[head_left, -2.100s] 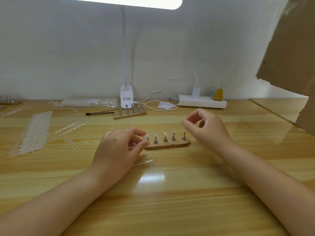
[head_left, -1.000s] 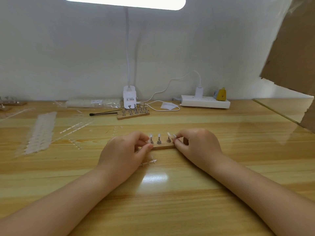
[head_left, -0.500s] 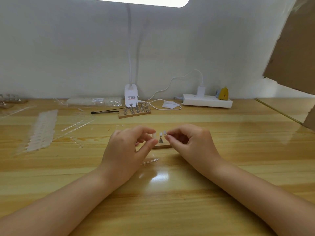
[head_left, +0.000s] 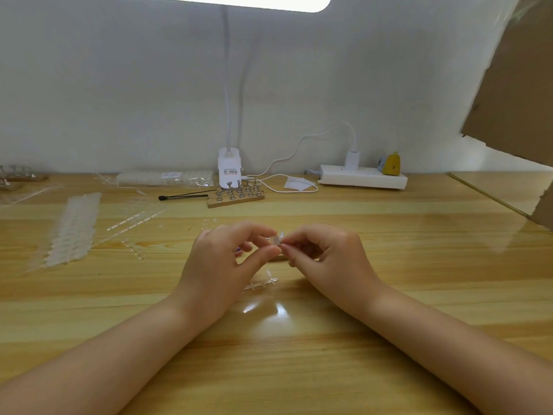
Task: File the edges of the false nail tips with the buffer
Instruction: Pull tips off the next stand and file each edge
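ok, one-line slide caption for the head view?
Left hand and right hand pinch a clear nail tip together above the wooden desk.

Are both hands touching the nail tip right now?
Touching. The head view shows the left hand and the right hand meeting at the clear nail tip, each pinching it between thumb and fingertips.

You have open wooden table (head_left: 374, 354) toward you and out to your right, with only a clear plastic sprue (head_left: 261, 283) lying between your wrists. To your left lie nail tip strips (head_left: 73, 227); a peg stand (head_left: 236, 195), lamp base (head_left: 229, 170) and power strip (head_left: 363, 177) line the back wall.
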Available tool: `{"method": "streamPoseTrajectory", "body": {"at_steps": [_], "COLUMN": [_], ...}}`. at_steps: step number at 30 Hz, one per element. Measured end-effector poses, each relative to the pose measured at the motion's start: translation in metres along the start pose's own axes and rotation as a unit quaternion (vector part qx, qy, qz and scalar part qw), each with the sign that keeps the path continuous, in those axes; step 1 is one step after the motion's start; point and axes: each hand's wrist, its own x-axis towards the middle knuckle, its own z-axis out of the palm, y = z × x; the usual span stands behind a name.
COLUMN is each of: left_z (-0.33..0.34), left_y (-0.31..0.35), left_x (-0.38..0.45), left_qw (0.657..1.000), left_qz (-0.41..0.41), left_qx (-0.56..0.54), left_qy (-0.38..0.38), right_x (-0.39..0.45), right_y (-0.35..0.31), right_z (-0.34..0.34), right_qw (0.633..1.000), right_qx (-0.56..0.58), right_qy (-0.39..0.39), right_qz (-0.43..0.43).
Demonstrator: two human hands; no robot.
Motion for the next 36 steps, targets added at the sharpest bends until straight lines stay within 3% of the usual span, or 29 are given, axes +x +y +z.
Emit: {"method": "streamPoseTrajectory", "body": {"at_steps": [15,22,29,36], "left_z": [0.001,0.002,0.0,-0.001], "left_y": [-0.006,-0.008,-0.001,0.006], "left_x": [-0.002,-0.001,-0.003,0.0], "left_qw": [0.999,0.994,0.995,0.977], "left_qz": [-0.012,-0.043,-0.022,-0.096], "left_qx": [-0.032,-0.092,-0.094,-0.185], "left_qy": [-0.004,-0.027,-0.03,-0.039], "right_x": [-0.001,-0.001,0.0,0.002], "right_y": [0.0,0.002,0.004,0.003], "right_z": [0.001,0.0,-0.002,0.001], "right_qw": [1.0,0.998,0.996,0.997], "right_qx": [0.006,-0.025,-0.037,-0.039], "right_qy": [-0.008,-0.008,-0.017,0.002], "right_qz": [-0.012,-0.06,-0.079,-0.07]}}
